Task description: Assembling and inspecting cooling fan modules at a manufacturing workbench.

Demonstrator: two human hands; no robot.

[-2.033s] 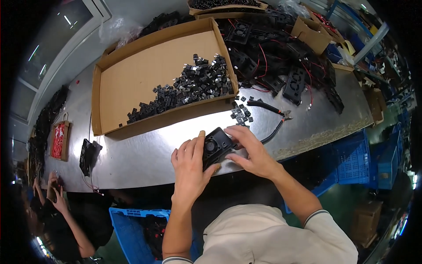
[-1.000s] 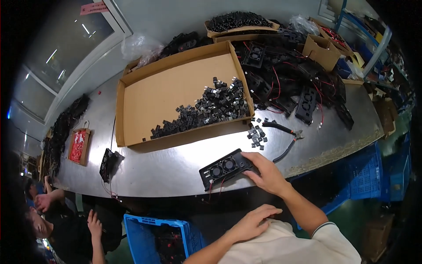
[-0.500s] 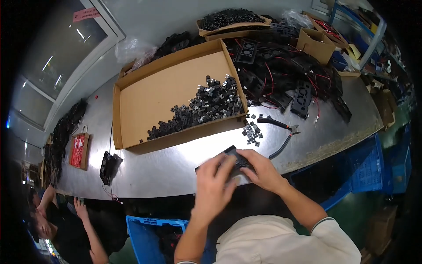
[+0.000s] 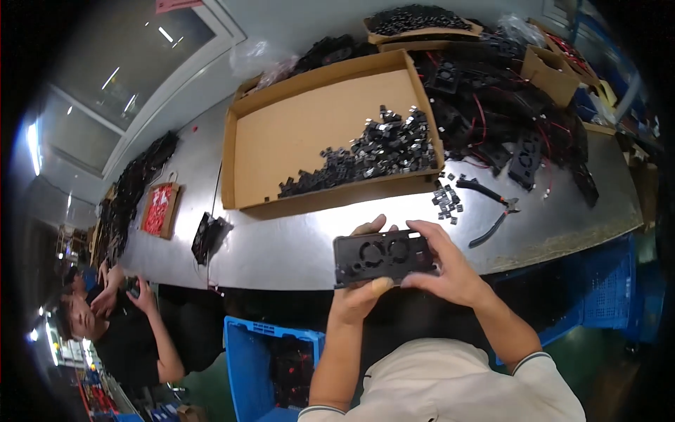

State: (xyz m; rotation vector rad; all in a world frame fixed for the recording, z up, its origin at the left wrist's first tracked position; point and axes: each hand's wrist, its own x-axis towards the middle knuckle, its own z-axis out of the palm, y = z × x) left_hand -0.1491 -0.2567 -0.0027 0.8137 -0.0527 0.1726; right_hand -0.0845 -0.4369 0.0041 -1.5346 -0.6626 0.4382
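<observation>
A black rectangular plastic housing (image 4: 383,264) with two round cut-outs is held up over the near edge of the metal table, its broad face turned to me. My left hand (image 4: 357,301) grips its left part, thumb along the lower edge and fingers behind, showing above the top edge. On the right end, my right hand (image 4: 453,271) is closed with the thumb below and the fingers over the top corner. Just beyond lie several small black square parts (image 4: 446,202) and a pair of cutting pliers (image 4: 486,228) with black handles, their jaws to the right.
A shallow cardboard box (image 4: 309,204) holds a heap of small black parts (image 4: 394,144). Black housings with red wires (image 4: 524,162) pile up at the back right. Left stand a small box of red parts (image 4: 160,211) and a black piece (image 4: 209,235). A blue crate (image 4: 242,366) sits below; a co-worker (image 4: 123,337) is at left.
The housing has turned so its face with the round openings shows. My left hand has moved from over it to its lower left edge. The whole view has shifted, moving the table rightward.
</observation>
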